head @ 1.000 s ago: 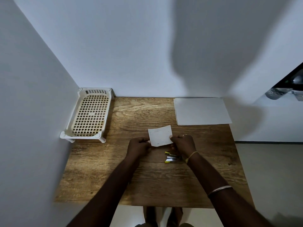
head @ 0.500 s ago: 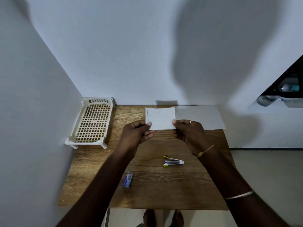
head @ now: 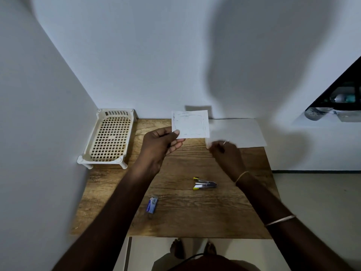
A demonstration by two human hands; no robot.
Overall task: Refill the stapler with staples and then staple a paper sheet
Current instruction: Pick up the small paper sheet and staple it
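Observation:
My left hand [head: 159,146] pinches the lower left corner of a small white folded paper [head: 191,124] and holds it up above the far part of the wooden table [head: 175,216]. Faint marks run along the paper's edges. My right hand [head: 226,153] is off the paper, blurred, lower and to its right, fingers curled with nothing in them. A small metal stapler with yellow tips [head: 205,183] lies on the table under my right wrist. A blue staple box [head: 152,204] lies nearer the front, below my left forearm.
A cream perforated plastic tray on short legs [head: 109,138] stands at the table's far left against the wall. A large white sheet [head: 242,133] lies at the far right corner. Walls close in on the left and back; the floor shows beyond the right edge.
My right hand has let go of the small paper and dropped down to the right. My left hand alone has kept the paper raised and moved it slightly further away.

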